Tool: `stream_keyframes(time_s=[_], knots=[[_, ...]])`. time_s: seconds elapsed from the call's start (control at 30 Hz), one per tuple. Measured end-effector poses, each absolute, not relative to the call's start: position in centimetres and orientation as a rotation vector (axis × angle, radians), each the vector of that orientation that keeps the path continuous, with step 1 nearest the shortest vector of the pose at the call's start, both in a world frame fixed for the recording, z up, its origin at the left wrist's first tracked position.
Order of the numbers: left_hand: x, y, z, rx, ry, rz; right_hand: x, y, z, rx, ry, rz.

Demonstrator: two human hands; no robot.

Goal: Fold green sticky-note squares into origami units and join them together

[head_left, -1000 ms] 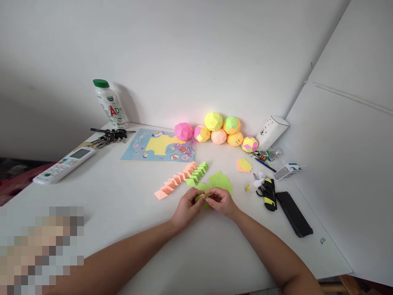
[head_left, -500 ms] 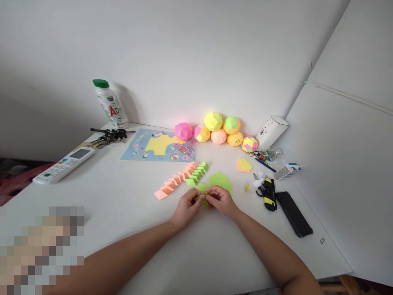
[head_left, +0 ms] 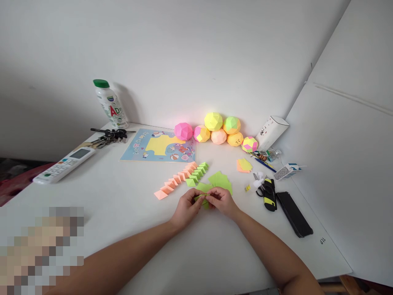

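Between my left hand (head_left: 188, 207) and my right hand (head_left: 223, 200) a small piece of green paper (head_left: 199, 198) is pinched at the fingertips, partly hidden by the fingers. Both hands are closed on it, thumbs toward me. Loose green paper sheets (head_left: 221, 180) lie flat just beyond the hands. To the left of these stands a row of folded green paper pieces (head_left: 197, 174), and beside it runs a longer row of folded peach paper pieces (head_left: 175, 180). A bit of orange-red shows under the fingers, too covered to make out.
Faceted paper balls (head_left: 213, 122) sit along the wall. A blue picture sheet (head_left: 135, 149), a remote control (head_left: 64, 166), keys (head_left: 113, 135) and a bottle (head_left: 110, 104) are on the left. Scissors (head_left: 260, 189), a yellow-black cutter (head_left: 270, 196) and a black phone (head_left: 294, 214) lie right.
My right hand has shifted very slightly at the fingertips. The green paper stays pinched between both hands, and everything else is as it was.
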State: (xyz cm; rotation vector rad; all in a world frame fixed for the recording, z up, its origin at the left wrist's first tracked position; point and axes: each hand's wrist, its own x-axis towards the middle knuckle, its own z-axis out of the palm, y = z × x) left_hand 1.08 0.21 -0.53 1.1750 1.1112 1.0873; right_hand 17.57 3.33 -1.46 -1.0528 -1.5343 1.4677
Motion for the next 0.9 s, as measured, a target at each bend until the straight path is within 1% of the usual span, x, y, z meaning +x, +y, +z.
stream_keyframes(time_s=[0.47, 0.63, 0.9], knots=[[1.13, 0.15, -0.04, 1.228, 1.147, 1.038, 17.56, 3.24, -1.39, -1.044, -1.566, 1.438], [0.94, 0.20, 0.00, 1.260, 1.112, 1.070, 17.56, 3.19, -1.21, -1.054, -1.585, 1.433], [0.93, 0.24, -0.22, 1.171, 1.063, 1.032, 17.74, 3.20, -0.97, -0.995, -1.598, 1.475]])
